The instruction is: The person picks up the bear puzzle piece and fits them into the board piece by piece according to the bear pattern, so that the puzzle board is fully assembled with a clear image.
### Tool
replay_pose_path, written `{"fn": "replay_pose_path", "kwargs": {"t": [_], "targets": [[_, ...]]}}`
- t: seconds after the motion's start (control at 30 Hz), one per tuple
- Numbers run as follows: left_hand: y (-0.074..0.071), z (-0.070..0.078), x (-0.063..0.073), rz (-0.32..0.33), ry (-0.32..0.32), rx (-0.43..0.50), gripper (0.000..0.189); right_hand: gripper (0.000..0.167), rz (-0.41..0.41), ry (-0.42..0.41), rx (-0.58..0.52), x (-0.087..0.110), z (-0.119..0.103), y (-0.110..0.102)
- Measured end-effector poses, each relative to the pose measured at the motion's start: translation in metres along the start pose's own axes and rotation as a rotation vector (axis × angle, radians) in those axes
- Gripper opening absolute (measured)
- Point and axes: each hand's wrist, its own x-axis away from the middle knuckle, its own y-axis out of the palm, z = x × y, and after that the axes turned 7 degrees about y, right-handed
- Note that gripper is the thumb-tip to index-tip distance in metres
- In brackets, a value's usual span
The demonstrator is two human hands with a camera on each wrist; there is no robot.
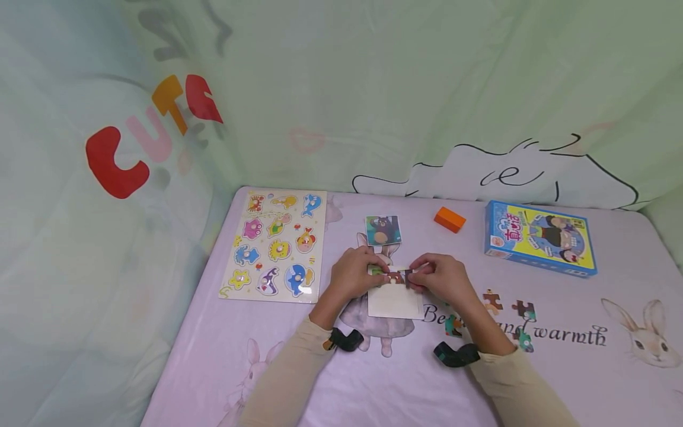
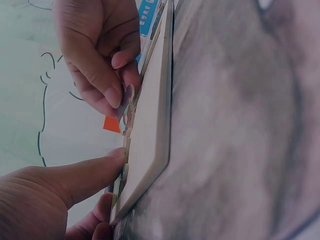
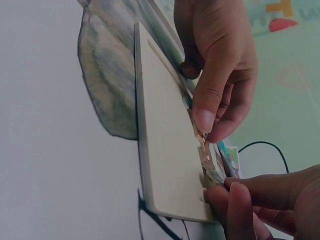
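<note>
In the head view, a small cream puzzle board [image 1: 395,305] lies in front of me, with brown and green jigsaw pieces [image 1: 395,277] along its far edge. My left hand [image 1: 353,273] grips the board's far left corner, its thumb [image 2: 111,165] over the pieces and other fingers by the edge. A dark jigsaw piece [image 2: 125,104] is pinched between thumb and fingers of my right hand [image 1: 441,277]. It stands tilted at the board's far edge, beside the laid row. Right of the board lie several loose jigsaw pieces [image 1: 492,302], one of them [image 1: 453,325] close by my right wrist.
Beyond the board is a square bear picture [image 1: 382,230]. An animal peg board [image 1: 277,246] lies on the left. At the back right are an orange block [image 1: 450,219] and a blue-and-yellow box [image 1: 540,238]. Fabric curtains [image 1: 427,107] hang behind the table.
</note>
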Motion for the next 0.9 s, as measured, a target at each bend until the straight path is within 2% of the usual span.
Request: {"fn": "replay_pose_path", "kwargs": {"t": [0.27, 0.47, 0.73, 0.9], "targets": [[0.0, 0.003, -0.001, -0.002, 0.005, 0.007, 0.014, 0.029, 0.033, -0.018, 0.084, 0.0, -0.003, -0.002], [0.001, 0.005, -0.001, -0.006, 0.002, 0.015, 0.014, 0.023, -0.008, 0.007, 0.095, -0.004, -0.002, -0.005], [-0.004, 0.013, -0.006, -0.032, -0.07, 0.032, 0.008, 0.018, -0.064, 0.022, 0.096, -0.008, -0.005, -0.006], [-0.004, 0.022, -0.012, -0.01, -0.135, 0.039, 0.025, 0.016, -0.069, 0.023, 0.093, -0.008, -0.007, -0.004]]}}
